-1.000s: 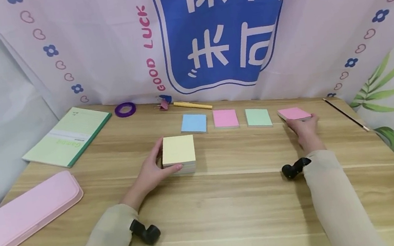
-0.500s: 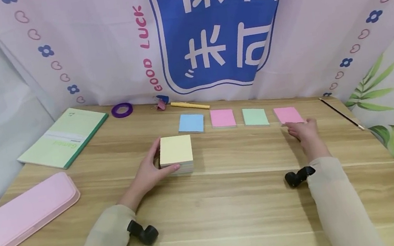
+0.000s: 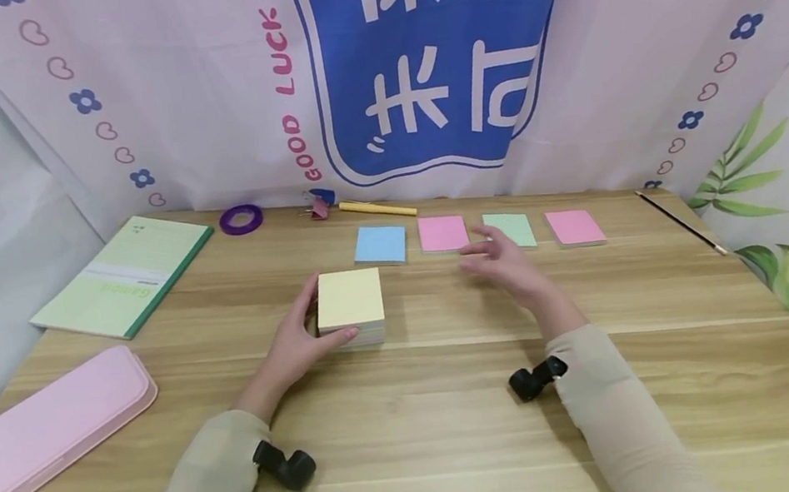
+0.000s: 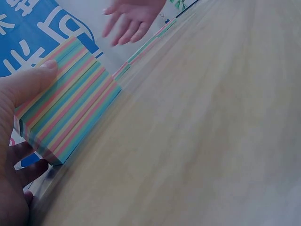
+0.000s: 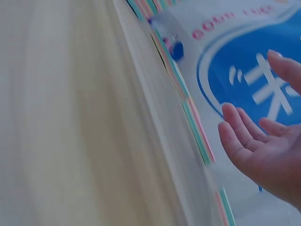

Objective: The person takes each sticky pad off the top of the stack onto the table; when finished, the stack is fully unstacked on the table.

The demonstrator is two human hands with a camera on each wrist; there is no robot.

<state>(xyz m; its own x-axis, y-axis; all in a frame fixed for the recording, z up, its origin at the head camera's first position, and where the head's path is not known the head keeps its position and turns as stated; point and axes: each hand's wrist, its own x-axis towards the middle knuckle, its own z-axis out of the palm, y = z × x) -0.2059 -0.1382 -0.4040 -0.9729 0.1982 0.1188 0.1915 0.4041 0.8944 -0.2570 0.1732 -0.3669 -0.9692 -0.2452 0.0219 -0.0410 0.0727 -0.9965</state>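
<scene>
My left hand (image 3: pixel 294 340) grips the left side of a thick stack of sticky notes (image 3: pixel 349 298) with a yellow top, thumb along its front. The left wrist view shows the stack's striped layers (image 4: pixel 70 99) in pink, yellow, green and blue, standing on the table. My right hand (image 3: pixel 507 268) hovers with fingers spread and holds nothing, partly hiding a green sticky-note pad (image 3: pixel 513 228). In line with that pad lie a blue pad (image 3: pixel 380 245), a pink pad (image 3: pixel 441 233) and another pink pad (image 3: pixel 575 227) at the right end.
A green notebook (image 3: pixel 126 275), a purple tape roll (image 3: pixel 241 219), binder clips (image 3: pixel 320 202) and a yellow pen (image 3: pixel 377 209) lie along the back. At left is a pink pencil case (image 3: pixel 50 437); at right, a thin black pencil (image 3: pixel 679 223). A printed cloth (image 3: pixel 192 98) hangs behind the table.
My right hand has let go of the rightmost pink pad, now lying flat in the row, and has moved left toward the stack. The left hand still grips the stack.
</scene>
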